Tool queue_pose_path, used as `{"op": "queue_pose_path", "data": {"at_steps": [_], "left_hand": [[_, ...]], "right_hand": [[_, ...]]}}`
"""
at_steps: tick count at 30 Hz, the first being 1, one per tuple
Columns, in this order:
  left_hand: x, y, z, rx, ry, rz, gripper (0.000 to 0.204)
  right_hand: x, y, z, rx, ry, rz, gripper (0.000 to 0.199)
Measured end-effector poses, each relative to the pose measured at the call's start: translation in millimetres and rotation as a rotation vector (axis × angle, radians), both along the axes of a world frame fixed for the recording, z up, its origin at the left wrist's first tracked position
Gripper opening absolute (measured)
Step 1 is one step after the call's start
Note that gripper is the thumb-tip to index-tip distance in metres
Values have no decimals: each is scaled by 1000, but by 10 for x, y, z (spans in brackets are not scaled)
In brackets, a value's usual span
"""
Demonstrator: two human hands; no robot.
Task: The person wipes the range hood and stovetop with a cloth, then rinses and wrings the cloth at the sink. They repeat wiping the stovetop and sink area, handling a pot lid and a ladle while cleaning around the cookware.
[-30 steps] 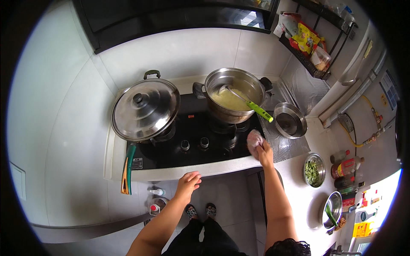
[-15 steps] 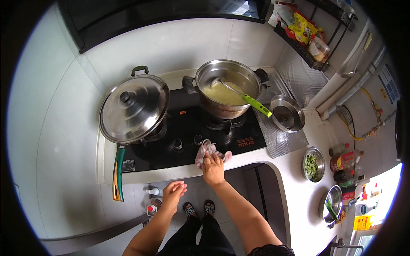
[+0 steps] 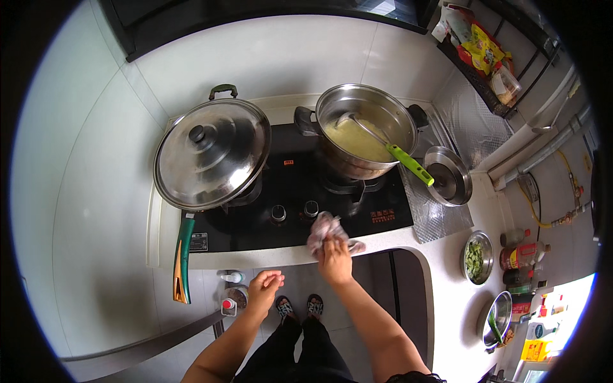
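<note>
Right hand (image 3: 334,258) gripping cloth (image 3: 323,229), red-labelled stove (image 3: 290,191)

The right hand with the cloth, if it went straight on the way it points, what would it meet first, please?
Probably the stove knob just ahead: the right hand presses a crumpled cloth on the black cooktop, pointing away from the body. Beyond stands the open pot.
</note>
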State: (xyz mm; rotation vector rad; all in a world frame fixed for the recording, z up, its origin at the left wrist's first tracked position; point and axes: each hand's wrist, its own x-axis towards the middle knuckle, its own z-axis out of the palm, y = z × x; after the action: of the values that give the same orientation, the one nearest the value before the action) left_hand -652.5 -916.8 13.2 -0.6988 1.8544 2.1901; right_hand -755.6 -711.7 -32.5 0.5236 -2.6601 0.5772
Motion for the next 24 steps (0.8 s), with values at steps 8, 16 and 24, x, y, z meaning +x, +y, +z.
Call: {"op": "queue_pose_path", "data": {"at_steps": [8, 16, 24], "left_hand": [[-63, -156, -110, -50, 5, 41, 22], [-105, -114, -124, 47, 69, 79, 15], [-20, -349, -137, -4, 97, 166, 22]], "right_hand": [[-962, 286, 456, -166, 53, -99, 33], [-421, 104, 78, -110, -18, 94, 39], [-928, -517, 1055, -310, 92, 366, 46]]}}
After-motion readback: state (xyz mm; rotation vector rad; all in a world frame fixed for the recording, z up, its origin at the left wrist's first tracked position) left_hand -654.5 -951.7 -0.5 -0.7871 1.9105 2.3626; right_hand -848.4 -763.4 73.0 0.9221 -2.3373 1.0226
